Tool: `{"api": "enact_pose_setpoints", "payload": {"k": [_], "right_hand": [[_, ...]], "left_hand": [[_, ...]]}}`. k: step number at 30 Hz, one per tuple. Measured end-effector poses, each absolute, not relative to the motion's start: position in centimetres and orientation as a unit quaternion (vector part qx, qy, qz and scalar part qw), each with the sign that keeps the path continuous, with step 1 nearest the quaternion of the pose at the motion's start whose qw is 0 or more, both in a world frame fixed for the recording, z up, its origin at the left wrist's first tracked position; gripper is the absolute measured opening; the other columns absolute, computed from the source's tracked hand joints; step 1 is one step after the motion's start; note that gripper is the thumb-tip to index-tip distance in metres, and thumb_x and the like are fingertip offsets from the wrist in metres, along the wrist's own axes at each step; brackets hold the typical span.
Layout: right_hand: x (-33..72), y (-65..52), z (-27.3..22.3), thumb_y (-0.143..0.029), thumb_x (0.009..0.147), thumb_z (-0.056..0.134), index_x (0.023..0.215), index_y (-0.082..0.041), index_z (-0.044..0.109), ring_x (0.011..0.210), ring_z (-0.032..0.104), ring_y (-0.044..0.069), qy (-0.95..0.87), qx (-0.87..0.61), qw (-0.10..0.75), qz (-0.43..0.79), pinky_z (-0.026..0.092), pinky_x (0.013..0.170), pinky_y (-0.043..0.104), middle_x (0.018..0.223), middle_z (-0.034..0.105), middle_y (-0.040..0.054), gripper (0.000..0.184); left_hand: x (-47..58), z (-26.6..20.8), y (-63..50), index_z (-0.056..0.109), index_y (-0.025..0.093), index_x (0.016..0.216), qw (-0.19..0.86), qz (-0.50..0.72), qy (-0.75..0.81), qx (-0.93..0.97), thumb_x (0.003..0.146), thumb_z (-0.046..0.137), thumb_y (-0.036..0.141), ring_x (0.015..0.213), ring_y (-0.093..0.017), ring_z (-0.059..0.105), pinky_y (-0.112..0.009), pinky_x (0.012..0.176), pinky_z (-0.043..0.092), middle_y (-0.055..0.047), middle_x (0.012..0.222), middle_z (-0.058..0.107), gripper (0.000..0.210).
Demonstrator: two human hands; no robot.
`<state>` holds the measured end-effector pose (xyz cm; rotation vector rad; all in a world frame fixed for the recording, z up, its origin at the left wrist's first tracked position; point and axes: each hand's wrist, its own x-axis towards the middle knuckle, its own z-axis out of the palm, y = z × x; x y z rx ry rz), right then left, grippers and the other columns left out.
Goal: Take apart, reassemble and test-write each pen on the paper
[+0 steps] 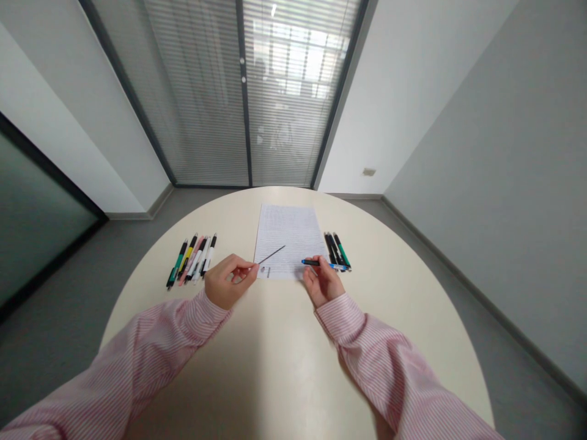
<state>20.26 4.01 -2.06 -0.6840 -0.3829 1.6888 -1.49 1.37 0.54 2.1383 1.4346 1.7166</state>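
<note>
1. Plainly, the left hand (229, 280), just left of the frame's middle, pinches a thin dark rod (273, 254) slanting toward the upper right.
2. The right hand (323, 283), right of the middle, grips a blue-and-black pen (312, 263) lying nearly level, its left end just right of and lower than the rod's free tip (a gap shows between).
3. Beneath and beyond, a white sheet (290, 226) lies on the tabletop (408, 281), small loose parts (268, 272) near its lower edge.
</note>
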Motion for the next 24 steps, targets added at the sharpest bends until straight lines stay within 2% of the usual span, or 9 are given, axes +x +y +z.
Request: {"api": "enact_pose_setpoints", "payload": {"k": [6,9,11,16,24], "right_hand": [[20.1,4.1,-1.8,-0.023,0.07,0.069,0.074,-0.016,0.063,0.064,0.066,0.01,-0.15,-0.291,0.604,0.726,0.056,0.066,0.018,0.074,0.071,0.0005,0.009],[20.2,4.0,-1.5,-0.029,0.073,0.063,0.075,-0.014,0.065,0.065,0.067,0.013,-0.117,-0.284,0.59,0.746,0.057,0.068,0.023,0.073,0.07,0.0043,0.016],[20.3,4.0,-1.4,-0.03,0.071,0.06,0.077,-0.012,0.066,0.067,0.067,0.016,-0.11,-0.28,0.586,0.753,0.056,0.069,0.025,0.075,0.07,0.0068,0.02],[20.2,4.2,-1.6,-0.022,0.066,0.059,0.08,-0.012,0.066,0.069,0.066,0.016,-0.146,-0.27,0.584,0.751,0.055,0.074,0.027,0.076,0.07,0.0071,0.019],[20.3,4.4,-1.9,-0.02,0.065,0.063,0.076,-0.016,0.065,0.065,0.065,0.013,-0.163,-0.282,0.6,0.73,0.055,0.07,0.023,0.074,0.068,0.0032,0.012]], "left_hand": [[-1.5,0.6,1.1,0.06,0.016,0.078,-0.049,0.502,0.442,0.742,0.073,0.062,0.013,0.046,-0.006,0.047,-0.018,0.047,0.041,0.002,0.065,0.062,0.007],[-1.2,0.2,1.1,0.059,0.016,0.081,-0.097,0.449,0.376,0.805,0.075,0.058,0.01,0.066,-0.011,0.058,-0.021,0.063,0.049,-0.002,0.075,0.064,0.009],[-1.0,-0.1,1.2,0.06,0.015,0.085,-0.127,0.407,0.333,0.841,0.078,0.054,0.008,0.077,-0.014,0.06,-0.025,0.071,0.051,-0.005,0.08,0.064,0.011],[-0.8,-1.1,1.2,0.059,0.012,0.089,-0.153,0.324,0.252,0.899,0.085,0.046,0.008,0.076,-0.014,0.058,-0.026,0.069,0.052,-0.007,0.081,0.061,0.014],[-0.5,-1.7,1.5,0.058,0.012,0.088,-0.123,0.26,0.242,0.927,0.088,0.04,0.01,0.075,-0.015,0.057,-0.027,0.068,0.052,-0.007,0.082,0.06,0.018]]}}
